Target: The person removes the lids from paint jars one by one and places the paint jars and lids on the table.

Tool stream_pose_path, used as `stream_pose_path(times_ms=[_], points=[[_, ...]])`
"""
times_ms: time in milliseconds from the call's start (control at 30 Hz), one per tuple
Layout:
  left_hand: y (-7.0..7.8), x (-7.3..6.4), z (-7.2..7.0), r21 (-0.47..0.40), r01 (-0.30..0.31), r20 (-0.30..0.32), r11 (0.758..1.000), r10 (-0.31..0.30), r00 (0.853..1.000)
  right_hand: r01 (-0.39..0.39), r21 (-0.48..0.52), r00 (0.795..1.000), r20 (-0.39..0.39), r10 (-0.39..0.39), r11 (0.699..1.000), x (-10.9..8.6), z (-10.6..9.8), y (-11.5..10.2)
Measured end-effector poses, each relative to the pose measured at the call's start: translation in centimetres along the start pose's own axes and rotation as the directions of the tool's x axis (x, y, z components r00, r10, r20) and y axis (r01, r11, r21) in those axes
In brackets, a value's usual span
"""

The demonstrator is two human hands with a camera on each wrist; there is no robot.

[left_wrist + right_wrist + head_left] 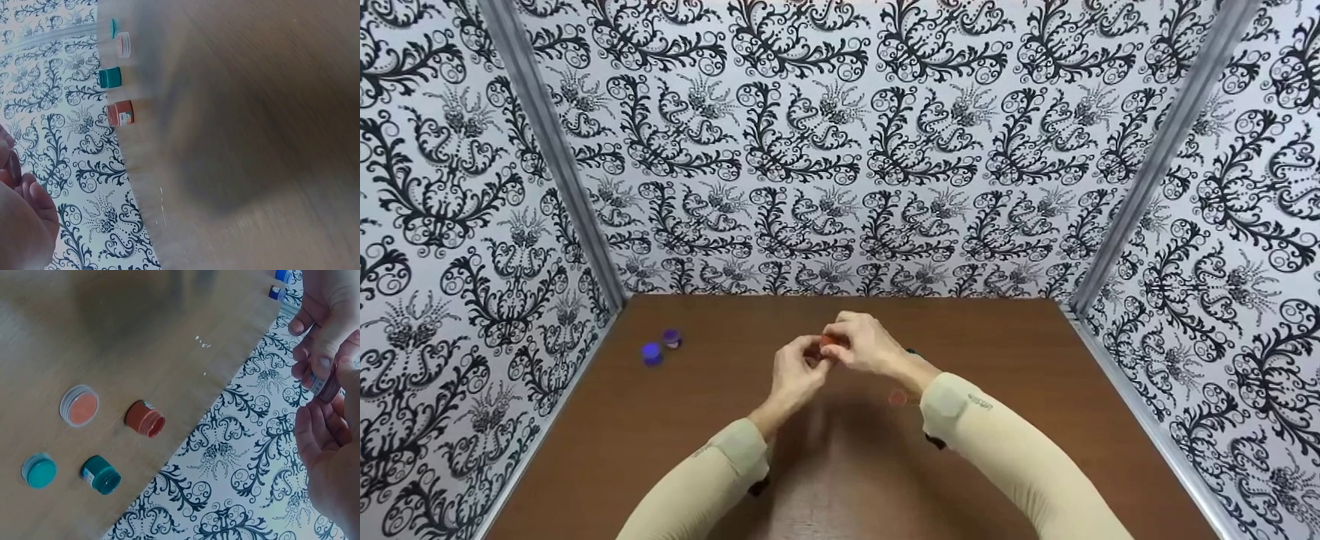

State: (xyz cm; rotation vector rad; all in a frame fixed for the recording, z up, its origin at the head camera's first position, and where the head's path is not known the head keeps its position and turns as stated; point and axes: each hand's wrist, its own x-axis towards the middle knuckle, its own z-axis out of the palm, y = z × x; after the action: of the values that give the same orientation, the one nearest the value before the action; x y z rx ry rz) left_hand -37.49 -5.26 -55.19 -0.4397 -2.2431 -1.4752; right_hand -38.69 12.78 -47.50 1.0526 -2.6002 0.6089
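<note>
Left to right in the head view: the brown tabletop (607, 420) meets a metal-trimmed left edge, with a blue container (651, 354) and a darker purple container (671, 339) near it, just beside each other. A broad stretch of wood lies between these and the left hand (799, 371), whose bent fingers and thumb pinch a small reddish jar (829, 341). This jar is raised before the patterned back wall (832, 150), at mid-table; fingers cover much of it, so the direction of its long axis cannot be told. The right hand (866, 343), fingers likewise curled in, grips it from the other side. Below the right wrist lies a pinkish lid (898, 398); the right wrist view adds an upright orange jar (145, 419), a teal jar (100, 474) and a teal lid (39, 470). More wood extends to the right edge.
</note>
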Motion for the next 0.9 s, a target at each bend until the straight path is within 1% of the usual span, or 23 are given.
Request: stream_pose_path(times_ms=[133, 233, 333, 467, 633, 767, 833, 900], points=[[0.0, -0.1, -0.5, -0.03, 0.007, 0.068, 1.0, -0.005, 0.998, 0.047, 0.038, 0.998, 0.044, -0.048, 0.998, -0.2, -0.3, 0.1], [-0.1, -0.2, -0.8, -0.01, 0.009, 0.096, 1.0, -0.008, 0.995, 0.068, 0.068, 0.995, 0.073, -0.073, 0.995, -0.3, -0.2, 0.2], [-0.2, -0.3, -0.8, -0.003, 0.012, 0.108, 1.0, -0.012, 0.994, 0.075, 0.083, 0.992, 0.091, -0.083, 0.994, -0.4, -0.3, 0.2], [-0.1, -0.5, -0.6, 0.002, 0.01, 0.093, 1.0, -0.01, 0.996, 0.062, 0.082, 0.993, 0.096, -0.07, 0.995, -0.3, -0.6, 0.2], [0.4, -0.6, -0.2, 0.008, -0.015, 0.053, 1.0, 0.015, 0.998, -0.008, 0.101, 0.997, 0.073, 0.001, 0.995, -0.2, -0.9, 0.2], [0.9, -0.5, -0.1, -0.004, 0.003, 0.019, 1.0, -0.003, 1.0, -0.093, 0.134, 0.996, 0.026, 0.09, 0.987, -0.1, -1.1, 0.1], [1.2, -0.4, -0.1, -0.012, 0.021, 0.009, 1.0, -0.021, 1.0, -0.133, 0.136, 0.991, -0.008, 0.135, 0.982, -0.1, -1.1, 0.1], [1.3, -0.2, -0.2, -0.012, 0.018, -0.005, 1.0, -0.018, 1.0, -0.169, 0.124, 0.984, -0.03, 0.174, 0.978, -0.1, -1.2, 0.1]])
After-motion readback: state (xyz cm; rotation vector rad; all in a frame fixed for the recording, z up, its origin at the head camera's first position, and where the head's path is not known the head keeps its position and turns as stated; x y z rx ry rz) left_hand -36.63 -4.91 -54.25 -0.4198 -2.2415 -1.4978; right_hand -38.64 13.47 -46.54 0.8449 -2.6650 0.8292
